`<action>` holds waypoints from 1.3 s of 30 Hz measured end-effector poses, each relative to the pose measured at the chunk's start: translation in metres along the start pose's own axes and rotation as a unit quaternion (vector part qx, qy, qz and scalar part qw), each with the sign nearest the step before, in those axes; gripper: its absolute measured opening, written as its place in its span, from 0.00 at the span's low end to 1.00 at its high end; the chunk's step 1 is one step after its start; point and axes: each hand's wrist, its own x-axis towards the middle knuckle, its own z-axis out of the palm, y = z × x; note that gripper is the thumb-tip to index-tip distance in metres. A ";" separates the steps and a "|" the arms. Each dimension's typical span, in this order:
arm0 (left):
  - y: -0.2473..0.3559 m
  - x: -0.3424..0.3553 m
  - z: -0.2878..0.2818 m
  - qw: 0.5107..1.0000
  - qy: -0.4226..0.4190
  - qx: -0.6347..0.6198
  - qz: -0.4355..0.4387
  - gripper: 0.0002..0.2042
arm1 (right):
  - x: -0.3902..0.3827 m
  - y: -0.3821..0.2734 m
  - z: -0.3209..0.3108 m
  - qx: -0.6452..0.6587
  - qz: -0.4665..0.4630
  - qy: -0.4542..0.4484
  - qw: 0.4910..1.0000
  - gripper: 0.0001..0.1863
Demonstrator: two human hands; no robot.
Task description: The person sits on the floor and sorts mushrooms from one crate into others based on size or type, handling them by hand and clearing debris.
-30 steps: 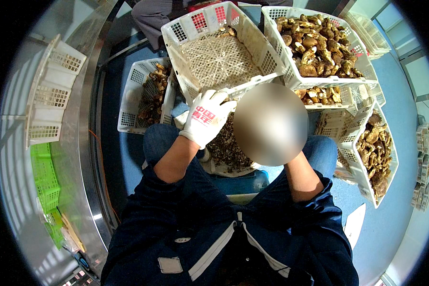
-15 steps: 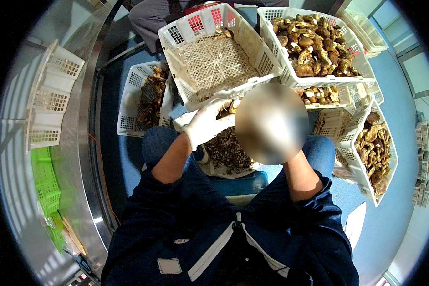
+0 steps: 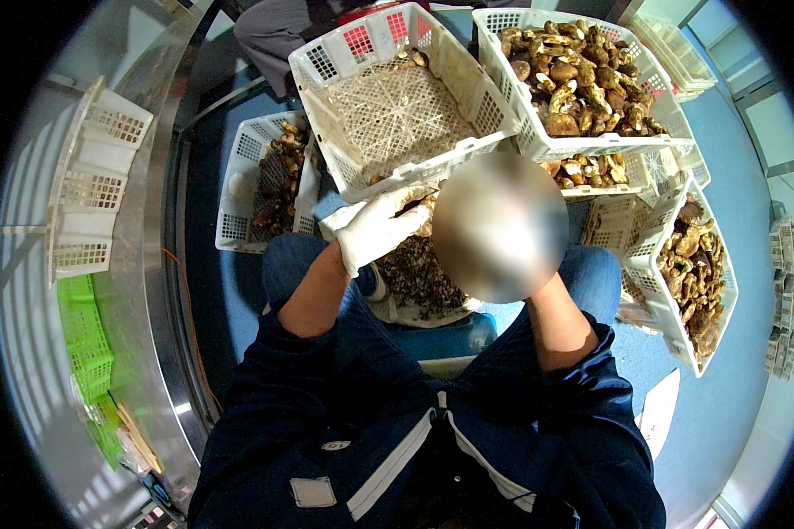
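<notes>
Wears a dark navy jacket (image 3: 265, 441) with bunched-up sleeves (image 3: 582, 363), two slanting pale strips (image 3: 393, 465), a pale rectangular patch (image 3: 314, 493), a small pale oval badge (image 3: 335, 446) and a tiny bright stud (image 3: 457, 479). Also wears blue jeans (image 3: 293, 257) and, on the left hand (image 3: 384, 227), a white glove (image 3: 362, 245).

Left hand (image 3: 375, 231), white-gloved: fingers (image 3: 397, 198) and thumb curved into a grip, directed rightward. Left forearm (image 3: 316, 295), bare, slanting up and inward. Right forearm (image 3: 558, 324), bare, angled up and leftward from a bent elbow; right hand obscured by blur, pose unreadable.
</notes>
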 end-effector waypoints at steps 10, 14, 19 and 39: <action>-0.005 0.002 0.000 0.999 0.013 0.034 0.001 0.15 | -0.002 0.010 0.002 0.141 0.060 -0.013 0.988 0.11; -0.031 0.005 -0.003 0.964 0.066 0.217 0.139 0.14 | -0.002 0.009 0.005 0.086 0.052 -0.019 0.995 0.09; -0.019 0.005 0.001 0.997 0.041 0.063 0.011 0.15 | -0.002 0.008 0.001 0.185 0.085 -0.014 0.979 0.07; -0.063 -0.006 -0.024 0.918 -0.073 -0.388 -0.026 0.20 | -0.005 -0.005 -0.006 0.106 0.005 -0.052 0.993 0.11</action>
